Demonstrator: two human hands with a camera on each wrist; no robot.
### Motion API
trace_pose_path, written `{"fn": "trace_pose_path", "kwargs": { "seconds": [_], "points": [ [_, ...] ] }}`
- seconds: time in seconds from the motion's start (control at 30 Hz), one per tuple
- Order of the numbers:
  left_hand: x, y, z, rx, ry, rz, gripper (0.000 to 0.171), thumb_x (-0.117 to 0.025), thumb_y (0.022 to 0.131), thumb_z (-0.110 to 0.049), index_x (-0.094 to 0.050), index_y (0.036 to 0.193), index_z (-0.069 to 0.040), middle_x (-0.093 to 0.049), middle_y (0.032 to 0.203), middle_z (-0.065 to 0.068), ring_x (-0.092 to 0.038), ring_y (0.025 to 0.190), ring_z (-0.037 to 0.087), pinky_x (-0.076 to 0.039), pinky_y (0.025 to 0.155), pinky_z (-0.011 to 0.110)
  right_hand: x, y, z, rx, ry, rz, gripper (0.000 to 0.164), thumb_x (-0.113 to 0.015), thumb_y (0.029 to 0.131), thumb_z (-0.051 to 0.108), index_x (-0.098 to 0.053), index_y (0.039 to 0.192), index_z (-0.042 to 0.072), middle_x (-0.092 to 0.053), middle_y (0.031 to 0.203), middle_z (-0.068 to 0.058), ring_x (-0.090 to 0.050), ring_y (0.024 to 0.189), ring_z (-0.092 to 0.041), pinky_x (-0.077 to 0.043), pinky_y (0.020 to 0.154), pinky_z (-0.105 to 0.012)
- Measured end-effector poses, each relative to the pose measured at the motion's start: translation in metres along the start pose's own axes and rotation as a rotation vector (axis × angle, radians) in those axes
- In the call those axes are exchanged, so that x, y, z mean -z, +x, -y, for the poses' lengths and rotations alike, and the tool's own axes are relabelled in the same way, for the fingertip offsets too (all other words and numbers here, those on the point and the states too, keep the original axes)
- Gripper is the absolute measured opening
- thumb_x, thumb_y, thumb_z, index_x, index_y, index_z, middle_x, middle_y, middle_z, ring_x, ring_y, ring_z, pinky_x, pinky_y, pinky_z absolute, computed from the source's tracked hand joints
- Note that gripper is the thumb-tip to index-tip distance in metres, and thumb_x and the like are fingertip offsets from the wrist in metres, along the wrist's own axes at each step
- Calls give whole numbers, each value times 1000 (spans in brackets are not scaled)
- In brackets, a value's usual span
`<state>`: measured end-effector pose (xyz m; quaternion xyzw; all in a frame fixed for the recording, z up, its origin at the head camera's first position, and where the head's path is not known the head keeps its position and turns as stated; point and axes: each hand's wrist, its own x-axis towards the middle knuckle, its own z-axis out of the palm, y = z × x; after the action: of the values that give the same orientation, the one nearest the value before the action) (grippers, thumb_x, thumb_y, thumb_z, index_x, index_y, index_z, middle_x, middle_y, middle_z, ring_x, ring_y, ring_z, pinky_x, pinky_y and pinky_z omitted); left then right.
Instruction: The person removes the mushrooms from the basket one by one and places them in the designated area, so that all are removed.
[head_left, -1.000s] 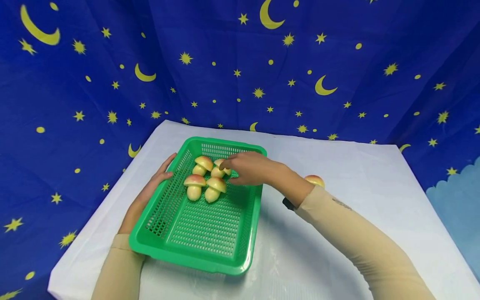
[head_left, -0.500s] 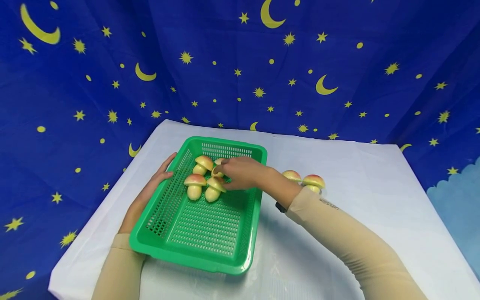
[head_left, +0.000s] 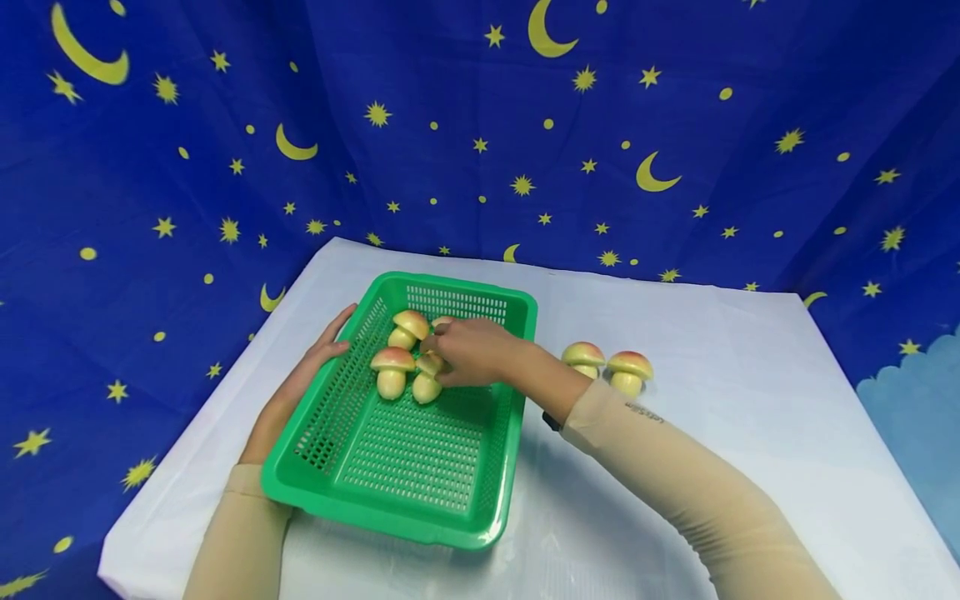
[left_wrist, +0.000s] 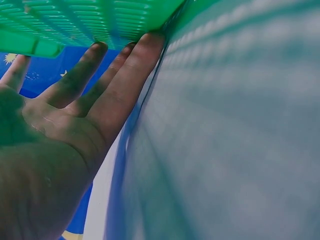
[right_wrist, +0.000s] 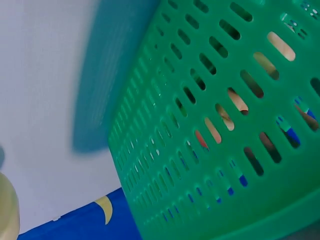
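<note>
A green plastic basket (head_left: 498,467) with slotted walls holds several toy mushrooms, cream-stemmed with yellow-red caps. My left hand (head_left: 303,383) supports the basket's left side, thumb at the rim; in the left wrist view its straight fingers (left_wrist: 127,80) reach to the slotted green plastic. Inside the basket, my right hand (head_left: 476,350) bends its fingers around the near right mushroom (head_left: 426,387). That hand partly covers this cap and most of the back right mushroom (head_left: 442,321). Left of it stand a near left mushroom (head_left: 392,373) and a back left mushroom (head_left: 408,327).
Two more toy mushrooms, one left (head_left: 582,357) and one right (head_left: 628,372), stand on the white table (head_left: 720,400) right of the basket, beyond my right forearm. A blue cloth (head_left: 450,100) with yellow moons and stars hangs behind.
My right hand has come lower and left onto the near right mushroom. As its forearm shifted, the two mushrooms on the table came more into view. My left hand has kept its place.
</note>
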<state>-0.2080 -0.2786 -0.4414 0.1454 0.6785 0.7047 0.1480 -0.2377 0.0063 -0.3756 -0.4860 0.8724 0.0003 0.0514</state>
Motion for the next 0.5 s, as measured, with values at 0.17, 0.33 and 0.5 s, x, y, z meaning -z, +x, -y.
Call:
{"fn": "trace_pose_path", "kwargs": {
  "seconds": [0.17, 0.33, 0.5],
  "points": [
    [-2, -4, -3, -1, -32, 21, 60, -31, 106, -21, 1, 156, -26, 1, 161, 6, -11, 143, 31, -36, 102, 23, -3, 4, 1, -7, 9, 11, 44, -69, 86, 34, -62, 126, 17, -54, 82, 9, -46, 80, -11, -44, 58, -27],
    [-2, -5, -3, 6, -14, 18, 60, -31, 105, -22, 0, 156, -28, 2, 161, 5, -10, 143, 30, -35, 102, 23, -7, 6, 1, -2, 13, 23, 44, -69, 86, 34, -61, 126, 17, -54, 72, 10, -47, 74, -11, -45, 59, -28],
    [-2, -6, -3, 16, -44, 17, 60, -32, 105, -22, -1, 156, -30, 0, 161, 5, -10, 143, 31, -37, 101, 23, -9, 6, 2, 2, 15, 24, 44, -68, 88, 32, -60, 128, 17, -54, 77, 9, -49, 71, -11, -45, 59, -28]
  ]
}}
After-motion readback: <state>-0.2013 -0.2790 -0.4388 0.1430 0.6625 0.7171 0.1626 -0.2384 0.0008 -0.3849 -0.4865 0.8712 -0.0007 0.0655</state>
